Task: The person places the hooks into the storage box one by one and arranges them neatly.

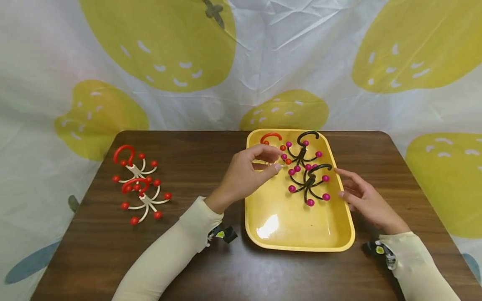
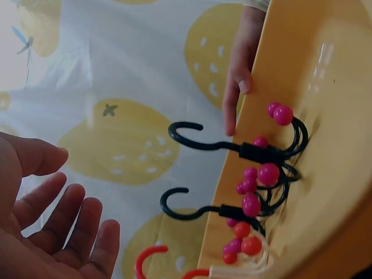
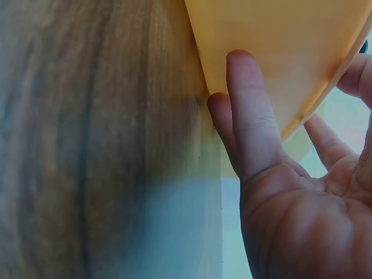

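The yellow tray (image 1: 286, 230) holds two black multi-arm hanging hooks with pink ball tips, a nearer hook (image 1: 310, 182) and a farther hook (image 1: 302, 155). Beyond them on the left lies a white hook with a red top (image 1: 271, 135) and red balls, partly covered by my left hand. That left hand (image 1: 246, 171) hovers over the tray's left side; in the left wrist view its fingers (image 2: 72, 212) are relaxed and hold nothing. On the other side, my right hand (image 1: 367, 202) touches the tray's outer right wall with extended fingers (image 3: 251, 110).
Two more white hooks, a farther one (image 1: 134, 169) and a nearer one (image 1: 147, 200), both with red tops and balls, lie close together on the left of the brown wooden table (image 1: 203, 179). Behind the table hangs a lemon-print cloth (image 1: 248, 54).
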A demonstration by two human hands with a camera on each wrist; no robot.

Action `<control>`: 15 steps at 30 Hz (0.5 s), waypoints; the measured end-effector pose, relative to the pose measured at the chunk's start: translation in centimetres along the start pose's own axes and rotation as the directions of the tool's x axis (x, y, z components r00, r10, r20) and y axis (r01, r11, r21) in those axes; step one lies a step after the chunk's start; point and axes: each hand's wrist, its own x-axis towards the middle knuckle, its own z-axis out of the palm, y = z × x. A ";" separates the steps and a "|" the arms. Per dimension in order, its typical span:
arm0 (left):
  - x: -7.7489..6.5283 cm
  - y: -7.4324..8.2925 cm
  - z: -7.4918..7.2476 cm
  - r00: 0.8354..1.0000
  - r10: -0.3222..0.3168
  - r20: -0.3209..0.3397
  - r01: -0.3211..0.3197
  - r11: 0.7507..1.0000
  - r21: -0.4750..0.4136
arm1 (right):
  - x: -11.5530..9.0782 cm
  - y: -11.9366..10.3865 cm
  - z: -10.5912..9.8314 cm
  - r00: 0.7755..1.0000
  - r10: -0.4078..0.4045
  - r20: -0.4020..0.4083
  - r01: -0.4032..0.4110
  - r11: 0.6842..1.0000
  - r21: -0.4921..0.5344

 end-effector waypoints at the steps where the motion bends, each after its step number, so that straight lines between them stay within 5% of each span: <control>1: -0.1 -0.1 -0.4 1.000 -0.004 -0.008 0.004 1.000 0.000 | 0.0 0.0 0.0 1.000 -0.004 -0.001 0.004 1.000 -0.002; 15: -2.8 -0.7 -5.8 0.988 -0.033 -0.152 0.034 0.999 0.003 | 0.0 -0.2 0.1 1.000 -0.016 0.009 0.016 1.000 0.007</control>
